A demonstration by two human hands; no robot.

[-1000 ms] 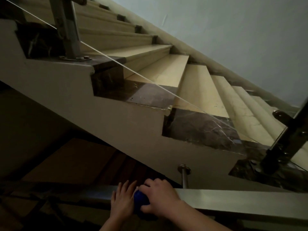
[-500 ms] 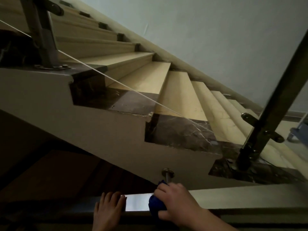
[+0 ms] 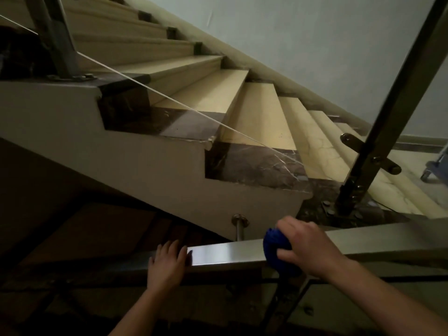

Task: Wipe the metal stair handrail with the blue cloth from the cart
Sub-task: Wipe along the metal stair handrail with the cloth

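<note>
A square metal handrail [image 3: 225,255] runs across the lower part of the head view, rising slightly to the right. My right hand [image 3: 308,246] grips a bunched blue cloth [image 3: 276,251] pressed over the rail's top and near side. My left hand [image 3: 167,265] rests flat on the rail further left, fingers spread, holding nothing. A bare shiny stretch of rail lies between the two hands.
Beige stairs [image 3: 261,112] with dark marble edges climb to the upper left behind a glass panel. A slanted metal post [image 3: 378,141] stands at the right. A round rail bracket [image 3: 239,225] sits just behind the rail. Part of a wheeled cart [image 3: 436,166] shows at the far right.
My right hand has slid the blue cloth to the right along the rail, away from my left hand. The view has shifted rightwards, and the bare gap between the hands has widened.
</note>
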